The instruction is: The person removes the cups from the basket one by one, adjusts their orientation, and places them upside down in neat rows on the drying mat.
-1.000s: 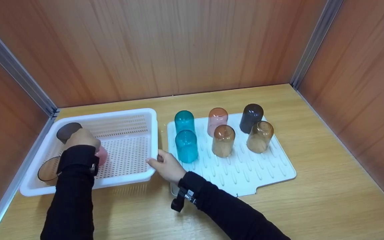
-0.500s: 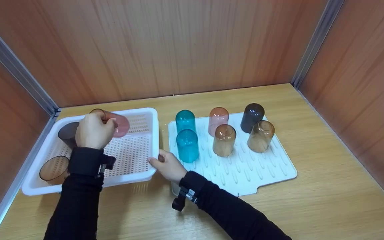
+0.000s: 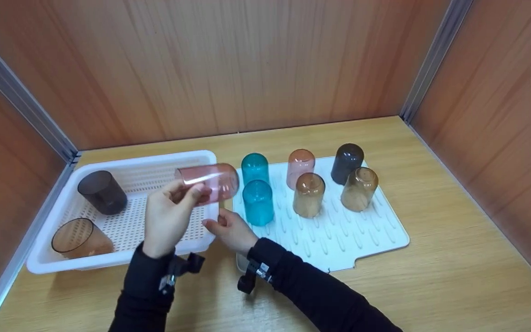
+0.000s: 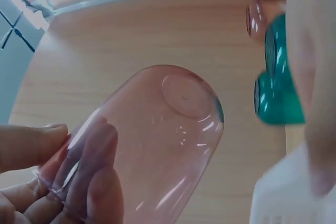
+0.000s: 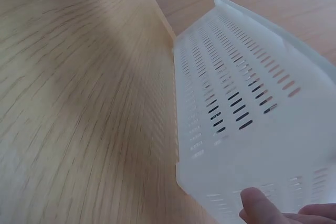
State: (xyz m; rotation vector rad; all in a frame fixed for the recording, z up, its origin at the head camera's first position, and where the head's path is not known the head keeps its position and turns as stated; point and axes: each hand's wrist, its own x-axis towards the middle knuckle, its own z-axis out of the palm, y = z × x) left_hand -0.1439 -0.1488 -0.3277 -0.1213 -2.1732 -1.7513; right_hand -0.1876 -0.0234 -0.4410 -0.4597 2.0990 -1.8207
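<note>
My left hand point(image 3: 168, 221) grips a clear pink cup point(image 3: 219, 182) near its rim, tilted on its side above the right end of the white basket point(image 3: 132, 162). In the left wrist view the fingers show through the pink cup point(image 4: 157, 145), its rounded base pointing away. My right hand point(image 3: 232, 232) pinches the basket's right rim; in the right wrist view a fingertip lies against the basket's slotted wall point(image 5: 231, 77). Inside the basket lie a dark grey cup point(image 3: 103, 192) and an amber cup point(image 3: 83, 239), both tipped over.
A white ribbed draining mat point(image 3: 334, 237) lies right of the basket. Upside down on it stand two teal cups point(image 3: 258, 203), a pink cup point(image 3: 301, 167), two amber cups point(image 3: 309, 196) and a dark cup point(image 3: 348, 163). Wood panels point(image 3: 265, 69) enclose the table at back and sides.
My left hand has lifted the pink cup out of the basket and carried it right, toward the basket's right rim. My right hand has stayed on the rim.
</note>
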